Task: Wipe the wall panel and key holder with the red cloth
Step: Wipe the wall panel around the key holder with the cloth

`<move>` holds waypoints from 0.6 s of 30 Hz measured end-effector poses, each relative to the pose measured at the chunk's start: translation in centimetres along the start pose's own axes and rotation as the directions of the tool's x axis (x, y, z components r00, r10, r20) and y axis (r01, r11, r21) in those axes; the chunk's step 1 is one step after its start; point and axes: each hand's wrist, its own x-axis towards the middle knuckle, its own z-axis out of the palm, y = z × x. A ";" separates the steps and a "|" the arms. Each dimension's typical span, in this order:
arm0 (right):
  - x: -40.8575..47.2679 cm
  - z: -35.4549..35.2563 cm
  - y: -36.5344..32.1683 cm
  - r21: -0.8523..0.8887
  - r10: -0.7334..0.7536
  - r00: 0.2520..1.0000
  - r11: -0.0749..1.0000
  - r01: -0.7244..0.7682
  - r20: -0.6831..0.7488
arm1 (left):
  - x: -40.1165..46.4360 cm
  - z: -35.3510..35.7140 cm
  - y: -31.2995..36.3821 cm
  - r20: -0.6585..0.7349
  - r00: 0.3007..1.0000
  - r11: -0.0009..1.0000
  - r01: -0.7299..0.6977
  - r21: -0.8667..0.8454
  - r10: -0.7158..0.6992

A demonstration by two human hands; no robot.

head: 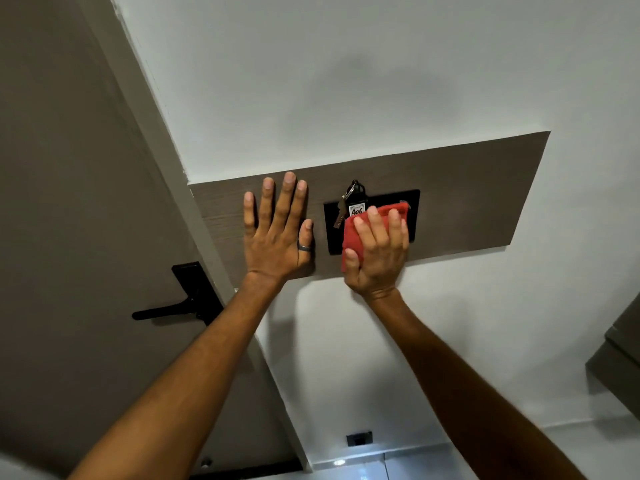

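Note:
A brown wood-grain wall panel [478, 199] runs across the white wall. At its middle sits a black key holder [334, 233] with a key and white tag [356, 206] hanging at its top. My right hand [375, 252] presses a folded red cloth [351, 237] flat onto the holder's lower right part, covering much of it. My left hand [277, 233], fingers spread and a ring on one finger, lies flat on the panel just left of the holder, holding nothing.
A grey-brown door [69, 202] with a black lever handle [180, 304] stands to the left, beside a pale door frame. A black wall socket [359, 438] sits low on the wall. A dark cabinet corner [620, 355] juts in at the right edge.

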 end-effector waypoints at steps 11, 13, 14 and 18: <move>-0.5 0.1 -1.4 0.004 -0.062 0.998 0.998 0.062 0.002 | -0.1 0.2 0.4 0.012 1.000 1.000 0.005 -0.005 -0.005; -0.1 -0.3 1.3 0.053 -0.213 0.976 0.976 0.211 0.043 | -0.5 0.6 0.2 -0.014 1.000 1.000 0.002 0.000 -0.002; 0.0 -0.5 1.7 0.063 -0.141 0.989 0.988 0.139 0.033 | -0.4 0.7 0.3 -0.028 1.000 1.000 0.007 0.011 -0.007; -0.5 -0.3 -1.3 0.027 0.084 0.996 0.996 -0.085 0.023 | 0.0 0.7 1.3 -0.027 0.998 0.998 0.062 0.020 -0.061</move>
